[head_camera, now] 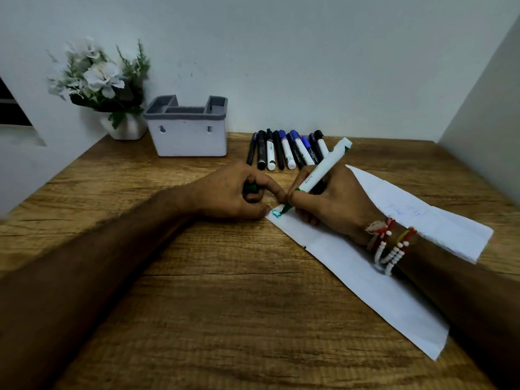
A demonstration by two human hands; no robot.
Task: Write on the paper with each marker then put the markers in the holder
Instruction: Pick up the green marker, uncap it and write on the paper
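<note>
Our right grip [332, 201] pinches the green marker [323, 167] low on its barrel, nib down on the corner of the paper [365, 277]. A small green mark [277, 213] sits just left of its fingertips. Our left grip [228, 192] curls round the green cap [250, 188] and rests on the bench [225, 305] right at that corner, close against the right grip.

The writing sits at the very edge of the sheet, so we judge a long stroke could run onto the wood. Little seems to pin the paper beyond our right wrist, so it may skid or crease. Fresh ink could smear under the heel of the right grip. The marker's tail points at the row of capped markers [287, 149] just beyond the right grip, and a wide swing might set them rolling.

The nib is mostly hidden behind the fingers, and we cannot read the green mark. Faint blue writing to the right of the grip is too small to read. The cap shows only as a sliver. The holder [188, 130], beyond the left grip and well apart, shows its rim but not the depths of its compartments.
</note>
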